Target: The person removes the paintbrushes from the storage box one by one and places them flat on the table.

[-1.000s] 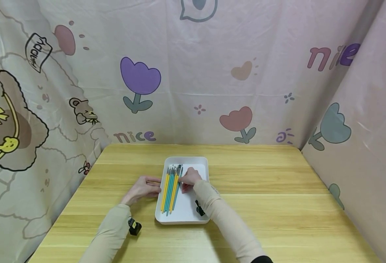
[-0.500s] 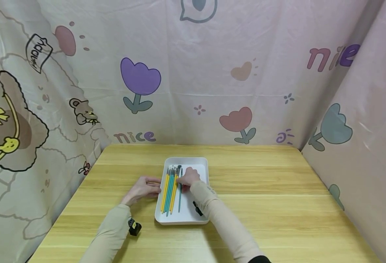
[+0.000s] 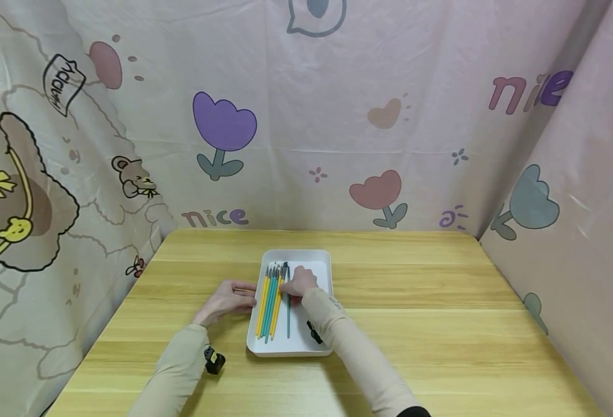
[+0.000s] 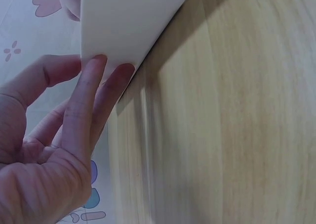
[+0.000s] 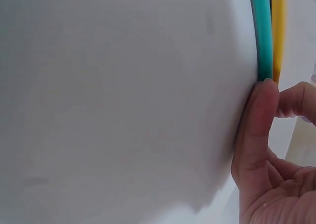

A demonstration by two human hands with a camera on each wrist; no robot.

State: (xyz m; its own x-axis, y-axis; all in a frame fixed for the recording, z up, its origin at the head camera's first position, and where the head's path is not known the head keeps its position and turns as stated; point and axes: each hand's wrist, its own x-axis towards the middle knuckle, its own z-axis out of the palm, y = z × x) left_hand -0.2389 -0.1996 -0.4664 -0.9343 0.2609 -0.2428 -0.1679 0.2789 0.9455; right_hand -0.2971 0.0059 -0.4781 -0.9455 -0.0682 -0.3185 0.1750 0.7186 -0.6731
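A white rectangular tray [image 3: 309, 344] lies on the table, its long sides running away from me. Several slim paintbrushes [image 3: 268, 307] with yellow and teal handles lie along its left half, bristles at the far end. One teal paintbrush [image 3: 288, 319] lies slightly apart on their right. My right hand [image 3: 302, 282] reaches over the tray and pinches this brush; in the right wrist view a fingertip presses the teal handle [image 5: 264, 41] close beside a yellow one. My left hand [image 3: 228, 301] touches the tray's left side, and the left wrist view shows fingertips against its outer wall [image 4: 123, 21].
The tray stands on a light wooden table [image 3: 416, 313]. Behind it hangs a printed curtain [image 3: 306, 116], with more printed cloth closing in the left and right sides. Black wrist cameras are worn on both sleeves.
The lower end of the rightmost teal paintbrush has swung right, away from the others, and the brush now lies nearly straight. My right hand shifted slightly left; my left hand stayed at the tray.
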